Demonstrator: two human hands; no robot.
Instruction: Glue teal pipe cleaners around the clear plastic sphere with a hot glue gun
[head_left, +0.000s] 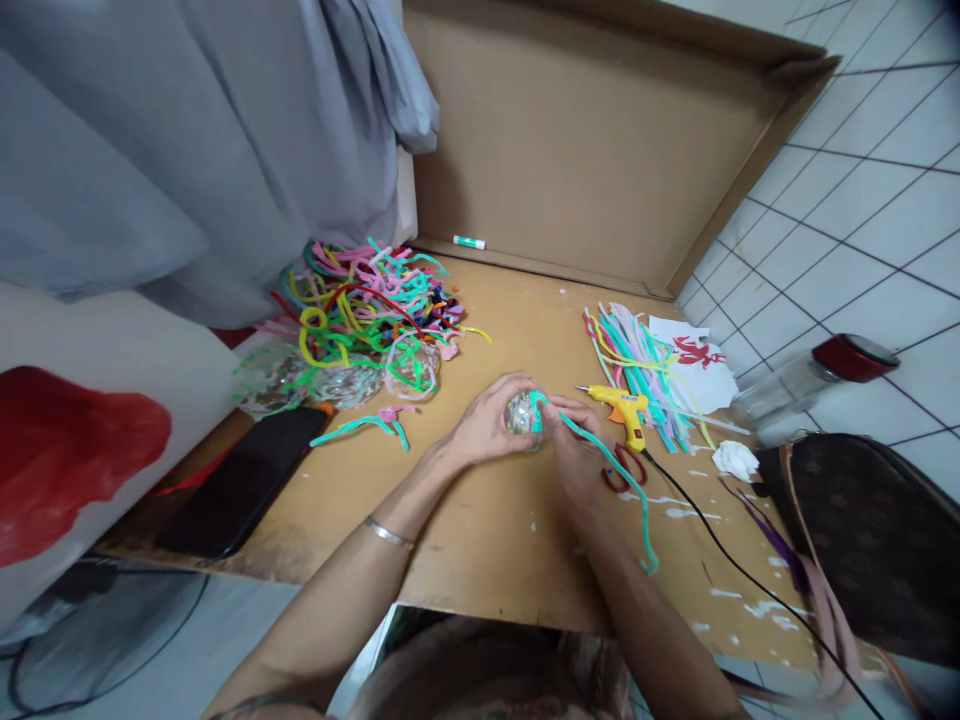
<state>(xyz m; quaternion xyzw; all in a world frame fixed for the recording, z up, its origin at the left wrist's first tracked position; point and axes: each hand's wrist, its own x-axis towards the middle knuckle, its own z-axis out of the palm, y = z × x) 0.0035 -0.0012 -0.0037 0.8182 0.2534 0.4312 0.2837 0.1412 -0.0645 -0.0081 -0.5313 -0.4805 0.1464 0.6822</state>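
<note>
My left hand (489,418) is wrapped round a small clear glittery ball (519,412) over the middle of the wooden table (480,540). My right hand (574,445) is pinched on a teal pipe cleaner (615,470) that lies against the ball's right side. The pipe cleaner's free end trails down to the right, over my right wrist, and curls near the table's front edge. Both hands are closed and touch at the ball.
A heap of coloured pipe cleaners (367,305) and clear balls (341,380) lies at the back left, with a black phone (240,480) in front. A yellow glue gun (624,408), straight pipe cleaners (637,365), red scissors (622,470) and a brown bag (870,540) are on the right.
</note>
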